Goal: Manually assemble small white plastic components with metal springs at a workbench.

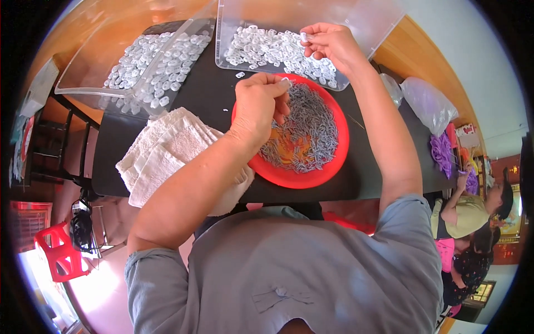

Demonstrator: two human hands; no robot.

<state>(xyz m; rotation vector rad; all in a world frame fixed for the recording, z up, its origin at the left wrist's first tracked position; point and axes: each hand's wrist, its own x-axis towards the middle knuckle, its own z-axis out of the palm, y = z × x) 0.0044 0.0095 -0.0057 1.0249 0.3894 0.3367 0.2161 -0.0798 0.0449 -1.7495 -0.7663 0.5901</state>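
Note:
My left hand (258,103) is closed in a pinch over the left rim of a round red tray (340,125), with a small white plastic piece (285,79) at its fingertips. In the tray lies a heap of small grey screws (314,122). Farther up and to the right, my right hand (335,47) hovers above a clear plastic bin (364,25). Between its thumb and finger is another small white plastic piece (303,37). Many white oval pieces (267,47) cover the bottom of that bin. Exact details of the held pieces are too small to make out.
A second clear bin (83,72) of white round pieces stands at the far left. A folded towel (175,139) lies under my left forearm. Plastic bags (428,103) and purple strands (441,155) sit on the right. Other people (473,214) sit beyond, and a red stool (60,253) stands left.

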